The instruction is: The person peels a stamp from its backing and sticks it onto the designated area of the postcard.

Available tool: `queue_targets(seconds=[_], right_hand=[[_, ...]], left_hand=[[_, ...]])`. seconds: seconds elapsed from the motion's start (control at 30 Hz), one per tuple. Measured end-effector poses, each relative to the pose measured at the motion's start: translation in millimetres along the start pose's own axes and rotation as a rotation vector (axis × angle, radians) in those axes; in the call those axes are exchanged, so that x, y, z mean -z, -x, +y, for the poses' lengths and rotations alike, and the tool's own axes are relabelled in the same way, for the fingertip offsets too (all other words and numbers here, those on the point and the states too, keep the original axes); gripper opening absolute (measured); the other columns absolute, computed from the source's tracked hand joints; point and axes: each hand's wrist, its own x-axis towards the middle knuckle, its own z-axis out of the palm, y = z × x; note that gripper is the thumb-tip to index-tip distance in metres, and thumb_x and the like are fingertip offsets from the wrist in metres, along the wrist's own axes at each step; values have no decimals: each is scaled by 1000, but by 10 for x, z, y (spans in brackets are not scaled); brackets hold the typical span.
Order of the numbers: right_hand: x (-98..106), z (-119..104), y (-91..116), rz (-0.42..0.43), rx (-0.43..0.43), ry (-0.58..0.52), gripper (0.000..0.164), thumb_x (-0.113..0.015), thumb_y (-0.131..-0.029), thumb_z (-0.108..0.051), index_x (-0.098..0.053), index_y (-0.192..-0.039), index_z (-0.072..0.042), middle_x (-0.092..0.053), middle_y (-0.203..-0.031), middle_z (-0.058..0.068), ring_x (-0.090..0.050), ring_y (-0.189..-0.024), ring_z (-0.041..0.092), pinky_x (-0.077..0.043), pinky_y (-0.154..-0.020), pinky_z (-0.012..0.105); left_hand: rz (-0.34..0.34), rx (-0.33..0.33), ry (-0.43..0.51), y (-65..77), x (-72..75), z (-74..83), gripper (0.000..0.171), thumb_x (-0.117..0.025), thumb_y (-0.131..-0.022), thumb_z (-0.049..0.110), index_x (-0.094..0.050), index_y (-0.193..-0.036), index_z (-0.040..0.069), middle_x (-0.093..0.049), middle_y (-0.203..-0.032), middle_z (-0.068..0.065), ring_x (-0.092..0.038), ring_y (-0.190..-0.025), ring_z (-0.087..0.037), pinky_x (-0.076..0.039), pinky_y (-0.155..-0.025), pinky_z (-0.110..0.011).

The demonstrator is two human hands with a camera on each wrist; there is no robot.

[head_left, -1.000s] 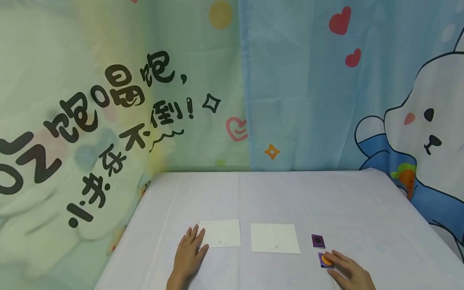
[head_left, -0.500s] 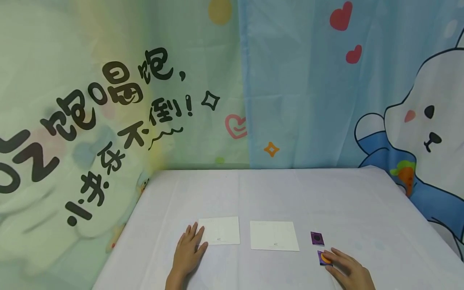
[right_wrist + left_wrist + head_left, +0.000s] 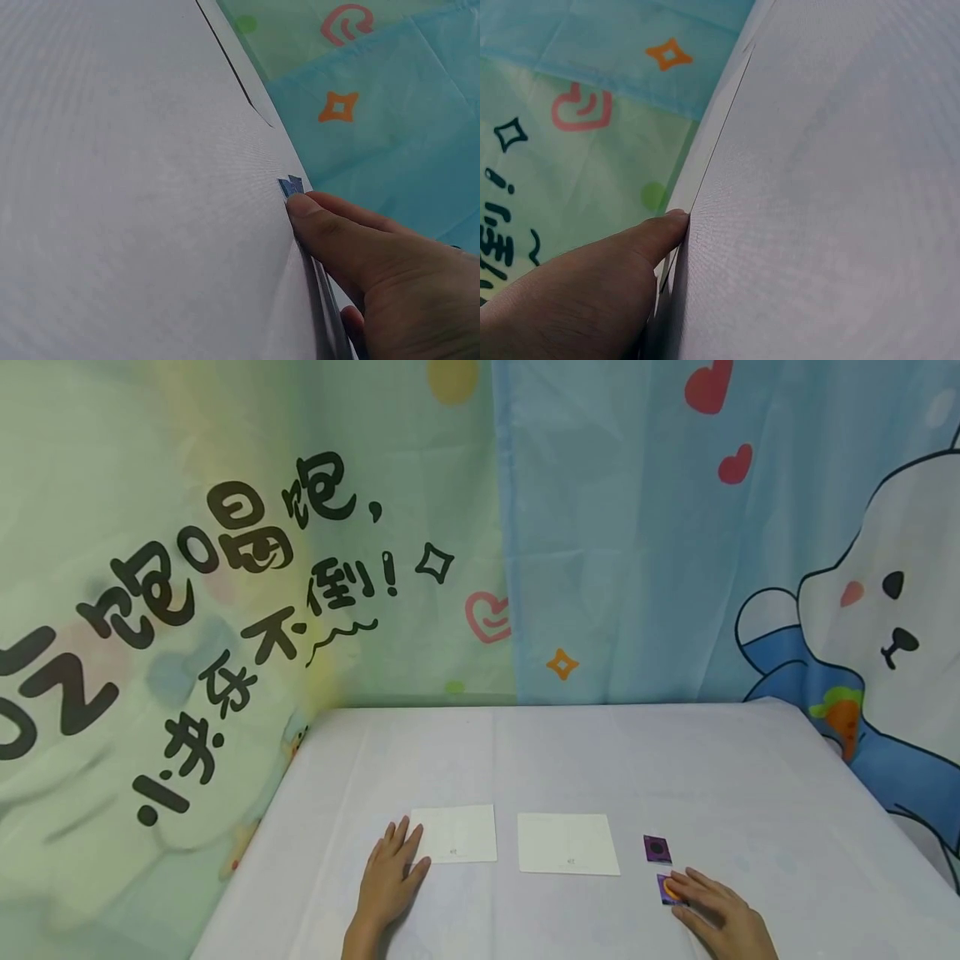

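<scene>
Tablecloth [image 3: 558, 764] bears the nearer purple card [image 3: 664, 893], right grip [image 3: 718, 914] partly hiding it, hold unclear.

The left hand [image 3: 392, 878] and wrist [image 3: 365, 933], left of the right white sheet [image 3: 568, 845], are bare; the right hand [image 3: 722, 914], right of it, likewise.

Head view tipped lower, right thumb drawn slightly in
The white table [image 3: 420, 752] and everything on it sit higher in the head view, while the yellow circle [image 3: 452, 382] and the upper red heart [image 3: 708, 389] on the curtain, whole a second ago, are now cut by the top border; the thumb [image 3: 686, 918] of the right hand [image 3: 727, 922] has edged closer to the orange-marked card [image 3: 664, 894]
</scene>
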Motion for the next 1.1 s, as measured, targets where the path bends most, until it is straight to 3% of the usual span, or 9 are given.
queue_targets(seconds=[0.13, 0.43, 0.6, 1.0, 1.1], right_hand=[[15, -8, -8, -3, -5, 19, 34, -75, -74, -34, -72, -102, -16, -63, -115, 13, -45, -101, -6, -42, -78, 54], [-6, -2, -16, 46, 23, 22, 26, -79, -70, -29, -75, -90, -13, -65, -110, 11, -41, -99, -14, -44, -76, 53], [-10, -11, -13, 31, 14, 25, 30, -79, -71, -31, -74, -94, -13, -64, -111, 10, -42, -99, -12, -43, -78, 54], [-31, -51, -30, 1, 26, 78, 36, -79, -69, -37, -73, -96, -15, -67, -103, 3, -51, -101, 22, -40, -84, 48], [-37, -34, -29, 28, 39, 78, 34, -80, -68, -37, -73, -95, -17, -67, -102, 0, -52, -101, 14, -40, -84, 42]], left_hand=[[4, 0, 1, -3, -4, -2, 51, -59, -88, 35, -51, -132, 10, -36, -143, -14, -26, -133, -36, -17, -105, -52], [11, 0, 2, -10, 5, -4, 51, -58, -88, 36, -51, -132, 10, -36, -143, -14, -26, -133, -36, -18, -105, -53], [12, 11, 1, -20, 7, 7, 52, -59, -87, 35, -51, -131, 10, -36, -143, -13, -27, -133, -36, -18, -105, -52], [4, 12, 0, -9, 5, -1, 52, -59, -87, 35, -52, -131, 10, -36, -143, -13, -27, -133, -35, -18, -105, -52], [-1, 7, 2, -11, 15, -1, 51, -59, -87, 35, -52, -131, 10, -36, -143, -13, -27, -133, -36, -19, -105, -52]])
